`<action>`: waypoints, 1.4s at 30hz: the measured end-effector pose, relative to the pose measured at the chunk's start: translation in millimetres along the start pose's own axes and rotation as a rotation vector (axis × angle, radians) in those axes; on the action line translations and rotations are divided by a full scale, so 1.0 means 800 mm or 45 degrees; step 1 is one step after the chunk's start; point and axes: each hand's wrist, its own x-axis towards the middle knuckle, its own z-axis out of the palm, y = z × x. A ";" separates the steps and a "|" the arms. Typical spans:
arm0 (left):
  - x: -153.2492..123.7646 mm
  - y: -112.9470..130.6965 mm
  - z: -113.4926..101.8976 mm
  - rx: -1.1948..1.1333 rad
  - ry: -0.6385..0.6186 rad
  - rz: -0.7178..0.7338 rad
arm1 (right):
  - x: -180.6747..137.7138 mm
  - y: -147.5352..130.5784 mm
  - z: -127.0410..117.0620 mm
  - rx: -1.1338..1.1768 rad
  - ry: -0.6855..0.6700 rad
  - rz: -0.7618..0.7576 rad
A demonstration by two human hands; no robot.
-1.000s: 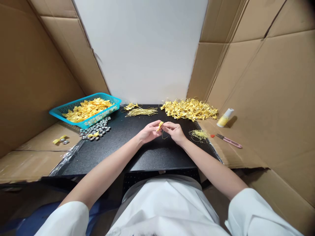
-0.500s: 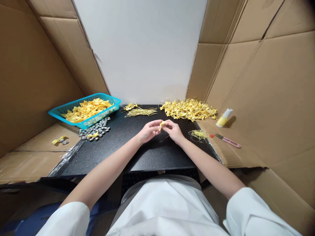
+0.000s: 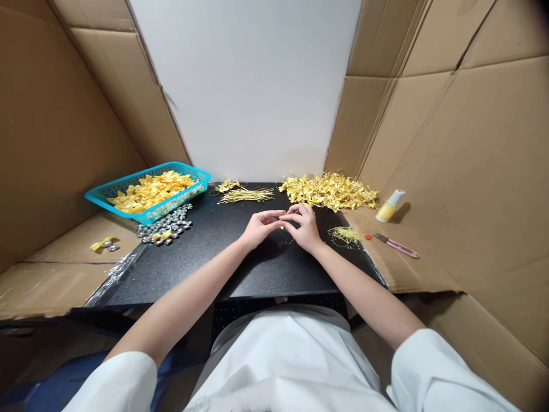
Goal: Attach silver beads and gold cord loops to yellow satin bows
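Observation:
Above the middle of the black tabletop [image 3: 189, 274], my left hand [image 3: 259, 228] and my right hand [image 3: 303, 226] meet at the fingertips. Both are closed in a pinch on a small yellow ribbon bow [image 3: 282, 227], which the fingers mostly cover. Behind my hands lies a bundle of thin gold twist ties [image 3: 246, 195]. A heap of yellow bows with gold ties [image 3: 330, 191] sits just beyond my right hand. Silver bells or beads [image 3: 165, 226] are spread to the left, with a yellow bow on top of them.
A turquoise basket [image 3: 96, 197] of yellow bows stands at the back left. On the right are yellow tie scraps [image 3: 346, 235], a pink-handled cutter [image 3: 397, 246] and a thread spool [image 3: 390, 206] on cardboard. Cardboard walls [image 3: 484, 160] rise at both sides.
My right fingers have shifted up and over the bow, now hiding most of it. My left fingers have closed in closer to the right ones.

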 end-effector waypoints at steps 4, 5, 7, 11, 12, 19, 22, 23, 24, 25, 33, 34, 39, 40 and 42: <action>0.000 -0.002 0.000 0.033 -0.030 0.002 | 0.000 0.002 0.001 0.041 -0.027 0.000; 0.000 -0.002 0.000 0.040 -0.036 0.002 | 0.001 0.001 0.001 0.065 -0.024 0.008; 0.001 -0.003 0.000 0.060 -0.041 0.004 | 0.002 -0.002 -0.001 0.139 -0.007 0.026; 0.003 -0.004 -0.004 0.116 -0.026 -0.014 | 0.011 -0.005 -0.016 0.356 0.120 0.092; 0.004 -0.004 -0.005 0.132 -0.024 -0.026 | 0.015 -0.003 -0.022 0.411 0.170 0.124; 0.008 -0.009 -0.006 0.247 -0.059 -0.076 | 0.031 0.008 -0.046 0.731 0.275 0.346; 0.009 -0.014 -0.010 0.358 -0.051 -0.078 | 0.031 0.005 -0.041 0.834 0.202 0.430; 0.009 -0.015 -0.012 0.410 -0.041 -0.071 | 0.031 0.004 -0.039 0.862 0.174 0.461; 0.009 -0.016 -0.013 0.468 -0.028 -0.061 | 0.030 0.003 -0.037 0.887 0.144 0.492; 0.008 -0.016 -0.014 0.530 -0.015 -0.044 | 0.029 0.003 -0.035 0.910 0.113 0.524; 0.013 0.006 -0.038 1.071 0.221 0.087 | 0.011 0.013 -0.007 1.005 -0.151 0.731; 0.014 0.014 -0.051 1.163 0.286 0.053 | 0.008 0.014 -0.004 1.003 -0.176 0.747; -0.014 0.065 -0.139 1.651 0.529 -0.311 | 0.004 0.014 0.002 0.990 -0.234 0.788; -0.026 0.072 -0.153 1.731 0.552 -0.377 | 0.004 0.014 0.003 0.990 -0.241 0.789; -0.049 0.078 -0.172 1.870 0.575 -0.480 | 0.004 0.012 0.004 0.984 -0.260 0.791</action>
